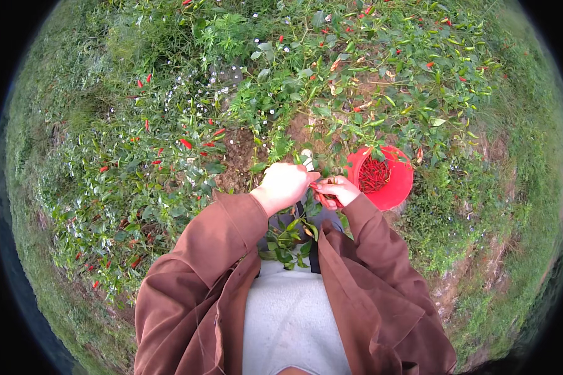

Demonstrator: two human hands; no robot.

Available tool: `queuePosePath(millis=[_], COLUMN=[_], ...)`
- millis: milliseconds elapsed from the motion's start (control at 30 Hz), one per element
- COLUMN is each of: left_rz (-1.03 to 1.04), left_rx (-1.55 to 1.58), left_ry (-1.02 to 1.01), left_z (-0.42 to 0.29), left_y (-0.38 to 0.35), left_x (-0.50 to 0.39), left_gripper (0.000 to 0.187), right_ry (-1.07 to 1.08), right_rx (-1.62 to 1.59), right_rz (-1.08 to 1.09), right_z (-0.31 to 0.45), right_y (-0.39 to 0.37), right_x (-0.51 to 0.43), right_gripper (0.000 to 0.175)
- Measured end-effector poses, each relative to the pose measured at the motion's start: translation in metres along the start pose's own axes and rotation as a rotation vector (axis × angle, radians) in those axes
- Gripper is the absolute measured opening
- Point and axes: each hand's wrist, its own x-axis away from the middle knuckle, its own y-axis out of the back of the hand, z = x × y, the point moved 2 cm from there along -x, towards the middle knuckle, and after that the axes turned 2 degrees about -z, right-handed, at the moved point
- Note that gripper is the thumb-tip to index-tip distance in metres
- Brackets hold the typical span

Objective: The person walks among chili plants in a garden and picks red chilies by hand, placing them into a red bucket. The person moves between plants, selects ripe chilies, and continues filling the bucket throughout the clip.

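My right hand (pixel 338 190) is curled around several red chili peppers (pixel 327 201), with its thumb and fingers closed on them. Right beside it is my left hand (pixel 284 185), seen from the back. Its index finger points toward a red chili at the right fingertips, and its other fingers are hidden beneath the hand. Just past my right hand, a red plastic bucket (pixel 400 193) leans at an angle, holding a heap of red chilies (pixel 374 175). Below both hands, a leafy pepper branch (pixel 288 241) bearing green chilies rises against my clothing.
Chili plants (pixel 155 173) with red fruit spread to the left, and more pepper plants (pixel 417 89) grow ahead and to the right. Bare soil (pixel 241 164) shows between them. A pale shoe (pixel 307 159) is partly visible beyond my hands. Small white flowers (pixel 187 96) dot the weeds.
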Motion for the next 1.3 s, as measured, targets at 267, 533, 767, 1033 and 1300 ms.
queuePosePath(millis=[267, 533, 767, 1033, 1300], left_rz=[0.093, -0.189, 0.130, 0.223, -0.194], left_rx=[-0.029, 0.133, 1.328, 1.593, 1.587], left_ry=[-0.023, 0.185, 0.631, 0.744, 0.264], left_z=[-0.002, 0.013, -0.046, -0.166, -0.075], left_y=[-0.010, 0.004, 0.031, -0.113, 0.010], left_x=[-0.006, 0.002, -0.028, -0.097, -0.029], left_gripper=[0.016, 0.015, 0.027, 0.073, 0.022], right_ry=[0.013, 0.222, 0.509, 0.500, 0.721], right_rx=[0.172, 0.137, -0.324, -0.641, -0.537], right_rz=[-0.023, -0.175, -0.582, -1.233, -1.343], right_z=[0.005, 0.020, -0.024, -0.095, -0.071], right_y=[0.005, 0.030, 0.108, 0.240, 0.191], right_x=[0.005, 0.029, 0.116, 0.138, 0.140], right_gripper=[0.025, 0.024, 0.022, 0.050, 0.024])
